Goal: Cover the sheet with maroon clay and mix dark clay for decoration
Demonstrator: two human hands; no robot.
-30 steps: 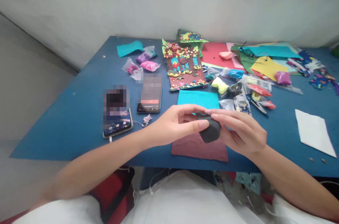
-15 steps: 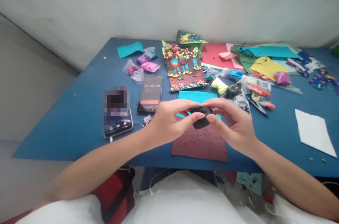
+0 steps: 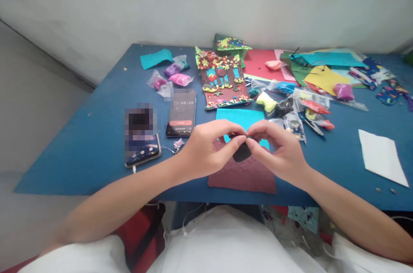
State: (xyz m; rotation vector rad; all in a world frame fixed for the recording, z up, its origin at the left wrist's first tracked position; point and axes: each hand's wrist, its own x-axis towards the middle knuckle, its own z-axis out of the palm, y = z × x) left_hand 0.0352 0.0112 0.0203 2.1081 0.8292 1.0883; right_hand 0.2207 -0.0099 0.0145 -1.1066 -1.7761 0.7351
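Above a turquoise sheet [image 3: 240,115], maroon clay [image 3: 241,180] covering only its near part, left hand [image 3: 206,148] and right hand [image 3: 281,148] pinch black clay [image 3: 241,154] between fingertips.

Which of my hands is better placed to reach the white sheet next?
Probably your right hand: the white sheet lies on that side, farther from your left hand. Both hold the dark lump, so the right would have to let go first.

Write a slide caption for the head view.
Left hand and right hand pinch a black lump above a brown-and-blue sheet on a blue table.
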